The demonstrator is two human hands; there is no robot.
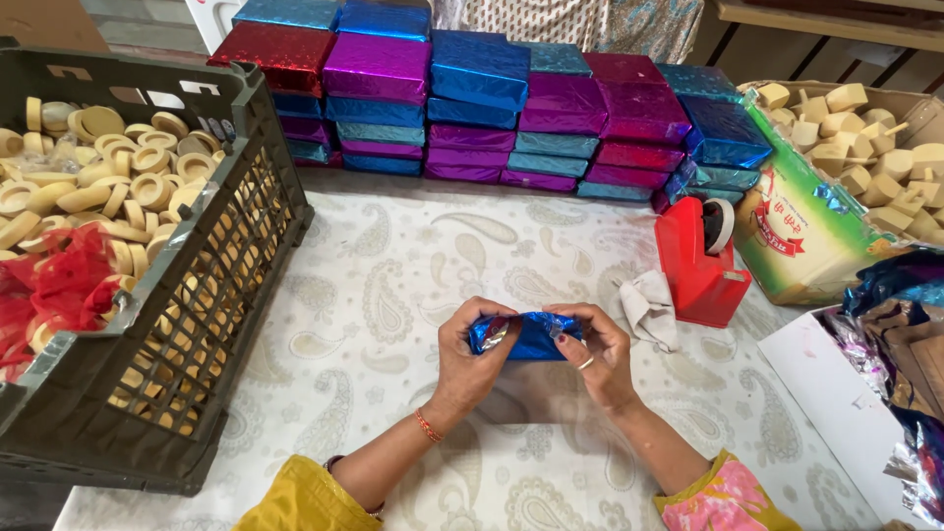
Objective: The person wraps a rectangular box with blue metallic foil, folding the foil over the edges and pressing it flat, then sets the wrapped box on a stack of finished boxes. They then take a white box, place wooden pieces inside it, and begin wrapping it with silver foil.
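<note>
1. While both hands are meeting at the middle of the surface (393,295), they are holding a small blue foil-wrapped block (531,336) between them, just above the paisley-patterned cloth.
2. The left hand (477,344) is closing its fingers (497,313) on the block's left end, where a bit of shiny foil is sticking up.
3. The right hand (595,344), wearing a ring, is gripping the block's right end, with its fingers (565,317) curling over the top edge.
4. A dark plastic crate (197,295) is sitting to the left of the hands, holding pale round pieces (118,177) and a bunch of red netting (54,285).
5. Stacks of wrapped boxes (492,108) in blue, purple and red foil are lining the far side of the surface.
6. A red tape dispenser (698,265) is standing to the right of the hands, with a crumpled pale cloth (649,305) lying just beside it.
7. A cardboard box (796,236) farther right is holding pale cut blocks (875,147).
8. Loose foil sheets (900,324) are lying in a white tray (826,383) at the right edge.
</note>
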